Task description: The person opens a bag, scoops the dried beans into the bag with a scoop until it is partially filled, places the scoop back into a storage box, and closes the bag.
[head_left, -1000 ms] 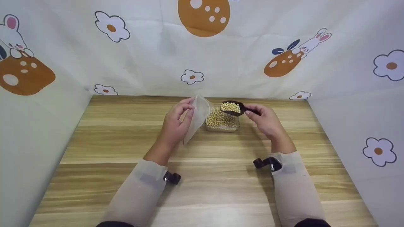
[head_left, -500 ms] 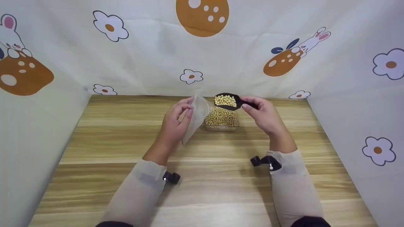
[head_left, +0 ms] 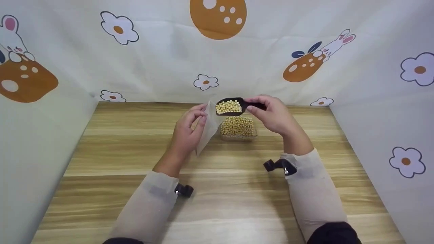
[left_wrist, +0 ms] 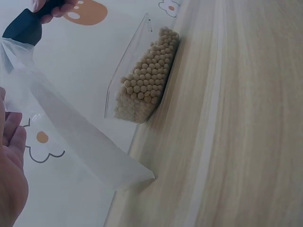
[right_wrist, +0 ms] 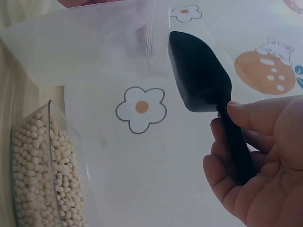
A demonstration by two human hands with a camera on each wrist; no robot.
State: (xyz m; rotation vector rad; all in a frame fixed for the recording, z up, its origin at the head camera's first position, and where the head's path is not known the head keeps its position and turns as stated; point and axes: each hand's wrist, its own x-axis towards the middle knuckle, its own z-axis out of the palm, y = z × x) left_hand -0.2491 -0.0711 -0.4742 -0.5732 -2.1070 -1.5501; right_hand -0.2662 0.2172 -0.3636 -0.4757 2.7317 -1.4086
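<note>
My left hand (head_left: 188, 130) holds a translucent frosted zip bag (head_left: 207, 134) by its upper part, with its mouth turned to the right. In my right hand (head_left: 276, 117) is the handle of a black scoop (head_left: 243, 104), heaped with yellow soybeans (head_left: 229, 106). The scoop's tip is at the bag's mouth; in the left wrist view, the scoop (left_wrist: 26, 28) meets the bag's top edge. Below the scoop stands a clear rectangular container (head_left: 239, 138) full of soybeans. The lower bag (left_wrist: 90, 137) hangs flat and tapers to a corner near the table.
A wood-grain table (head_left: 217, 189) lies under both hands. Pale cloth walls (head_left: 162, 67) printed with flowers and rabbits enclose its back and sides. Each wrist carries a small black camera mount, such as the right mount (head_left: 279, 165).
My right hand has carried the loaded scoop leftward and slightly up, from above the container to the bag's mouth. My left hand and the bag have stayed nearly still.
</note>
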